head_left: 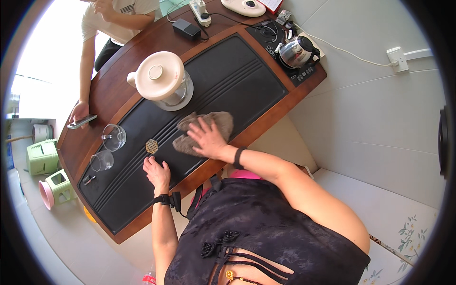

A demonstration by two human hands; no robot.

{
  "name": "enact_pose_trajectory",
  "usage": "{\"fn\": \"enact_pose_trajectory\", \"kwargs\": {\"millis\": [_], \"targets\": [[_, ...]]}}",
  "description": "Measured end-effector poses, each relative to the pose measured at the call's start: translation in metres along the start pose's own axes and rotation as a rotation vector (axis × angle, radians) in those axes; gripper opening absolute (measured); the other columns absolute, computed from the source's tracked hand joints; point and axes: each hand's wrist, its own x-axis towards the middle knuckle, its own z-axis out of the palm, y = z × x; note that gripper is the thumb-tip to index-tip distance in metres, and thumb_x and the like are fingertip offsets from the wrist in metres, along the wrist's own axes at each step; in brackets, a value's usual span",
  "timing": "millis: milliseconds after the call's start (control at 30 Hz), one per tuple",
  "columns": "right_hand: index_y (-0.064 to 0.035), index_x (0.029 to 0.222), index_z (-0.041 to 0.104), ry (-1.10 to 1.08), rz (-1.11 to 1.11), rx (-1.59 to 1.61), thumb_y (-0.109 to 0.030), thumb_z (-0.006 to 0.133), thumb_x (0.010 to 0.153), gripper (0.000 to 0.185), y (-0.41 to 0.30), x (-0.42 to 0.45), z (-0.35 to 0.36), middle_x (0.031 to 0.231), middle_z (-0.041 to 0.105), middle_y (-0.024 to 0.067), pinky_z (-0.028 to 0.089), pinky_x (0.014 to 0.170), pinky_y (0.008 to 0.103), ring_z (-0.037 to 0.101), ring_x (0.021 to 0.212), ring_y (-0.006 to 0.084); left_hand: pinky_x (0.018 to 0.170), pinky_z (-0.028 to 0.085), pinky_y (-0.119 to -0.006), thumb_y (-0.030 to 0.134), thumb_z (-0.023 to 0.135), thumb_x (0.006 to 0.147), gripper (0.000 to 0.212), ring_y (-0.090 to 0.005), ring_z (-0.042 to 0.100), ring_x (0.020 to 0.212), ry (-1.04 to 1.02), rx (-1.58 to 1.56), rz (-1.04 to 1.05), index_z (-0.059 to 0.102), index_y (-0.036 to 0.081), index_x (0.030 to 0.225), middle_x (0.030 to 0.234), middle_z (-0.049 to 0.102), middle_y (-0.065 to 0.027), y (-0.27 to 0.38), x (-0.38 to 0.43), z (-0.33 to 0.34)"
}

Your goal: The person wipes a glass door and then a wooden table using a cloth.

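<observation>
My right hand (207,139) lies spread, palm down, on a brown cloth (222,123) on the black tea tray (228,71) set into the wooden table. My left hand (156,172) rests on the tray near its front edge, fingers slightly bent, holding nothing. Just beyond its fingertips lies a hexagonal lattice coaster (151,146). A large glass pitcher with a cream lid (155,76) stands on the tray beyond the cloth. Towards the left are a clear glass cup with a handle (114,137), another clear glass (102,161) and a small dark object (89,180).
Across the table, a person (117,21) holds a phone (82,122). A steel kettle (297,51) stands on the hob at the right. A black power adapter (186,28) and a power strip (200,12) lie at the far side. Green stools (42,156) stand left of the table.
</observation>
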Motion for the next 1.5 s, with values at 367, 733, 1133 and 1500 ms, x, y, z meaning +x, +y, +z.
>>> {"fn": "enact_pose_trajectory", "kwargs": {"millis": [367,733,1133,1500], "targets": [[-0.0194,0.138,0.052,0.055,-0.114,0.077,-0.051,0.061,0.087,0.061,0.042,0.025,-0.014,0.149,0.043,0.0043,0.028,0.109,0.0609,0.029,0.144,0.0307,0.093,0.050,-0.045,0.021,0.069,0.085,0.034,-0.0341,0.051,0.121,-0.057,-0.096,0.076,0.056,0.007,0.114,0.127,0.054,-0.0132,-0.030,0.011,-0.017],[-0.0193,0.147,0.040,0.042,0.553,-0.119,-0.050,0.056,0.091,0.066,0.285,0.023,-0.070,0.158,0.027,0.0005,0.028,0.109,0.0633,0.019,0.148,0.0280,0.087,0.053,-0.035,0.017,0.064,0.092,0.034,-0.0221,0.066,0.104,0.189,-0.629,-0.026,0.059,0.004,0.122,0.116,0.066,-0.0115,0.050,0.124,-0.085],[-0.0163,0.145,0.043,0.039,0.182,-0.061,-0.042,0.063,0.087,0.066,0.209,0.012,-0.057,0.157,0.028,0.0053,0.032,0.103,0.0633,0.019,0.147,0.0326,0.097,0.050,-0.032,0.009,0.074,0.086,0.065,-0.0232,0.055,0.124,0.175,-1.190,0.225,0.043,0.007,0.143,0.138,0.053,-0.0129,0.110,0.234,-0.075],[-0.0176,0.139,0.050,0.071,-0.053,0.029,-0.042,0.069,0.083,0.064,0.214,0.043,-0.058,0.154,0.036,0.0039,0.030,0.107,0.0605,0.026,0.146,0.0286,0.071,0.046,-0.024,0.003,0.064,0.087,0.008,-0.0077,0.056,0.077,0.140,-0.949,0.110,0.060,0.006,0.092,0.083,0.062,0.0010,0.072,0.196,-0.080]]}}
